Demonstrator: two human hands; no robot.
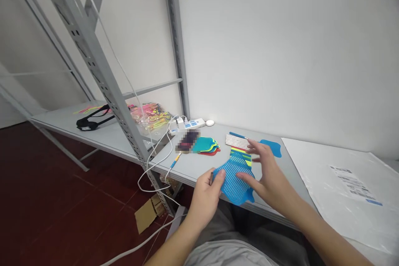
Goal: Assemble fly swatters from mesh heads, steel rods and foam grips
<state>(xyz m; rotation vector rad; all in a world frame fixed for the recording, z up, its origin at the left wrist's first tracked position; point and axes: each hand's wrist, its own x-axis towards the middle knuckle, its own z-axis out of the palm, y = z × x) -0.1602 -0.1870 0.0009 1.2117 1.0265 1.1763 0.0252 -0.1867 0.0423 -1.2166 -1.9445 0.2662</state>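
Note:
A flat blue piece with rows of slanted pale marks and a wavy edge (235, 185) is pinched at its left side by my left hand (207, 193), thumb on top. A small dark edge shows by those fingers; what it belongs to I cannot tell. My right hand (268, 174) is spread over the right side of the piece, its thumb against or just above the surface. Behind it lie yellow, green and blue strips (246, 156) and a white striped item (236, 140), partly hidden by the blue piece and right fingers. Another blue piece (271, 148) lies beyond my right hand.
Teal, yellow and red flat pieces (205, 145) are stacked beside a pixelated dark object (188, 140). A power strip (195, 124) with white cables sits by the wall. A grey metal post (102, 79) rises at left. White plastic-wrapped sheeting (349, 191) covers the right side.

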